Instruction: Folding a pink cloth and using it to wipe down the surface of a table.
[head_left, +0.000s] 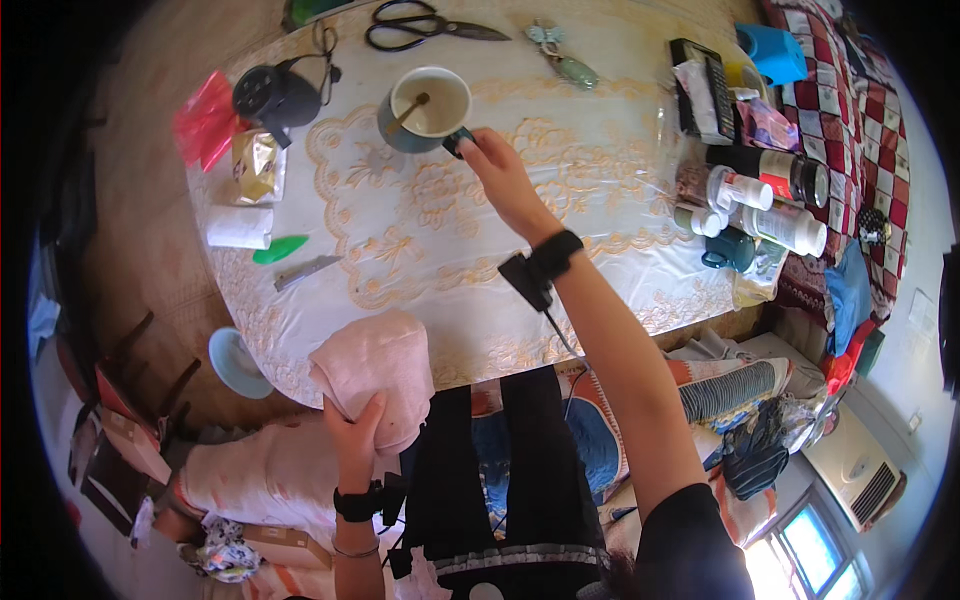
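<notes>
A mug (439, 112), teal outside and cream inside, is at the far middle of the table. My right hand (495, 169) grips its dark handle, arm stretched forward. Inside the mug shows a thin brown mark or small stick with a round dark end; which one I cannot tell. Whether the mug touches the tabletop is unclear. My left hand (356, 431) holds a folded pink cloth (382, 360) at the table's near edge, thumb on top and the other fingers hidden behind it.
The table (480, 255) has a cream embroidered-pattern cover. Black-handled scissors (420, 28) and a green pendant (576, 73) lie beyond the mug. A utility knife (304, 274) and a dark corded appliance (274, 96) are left. Several bottles (784, 225) crowd the right edge.
</notes>
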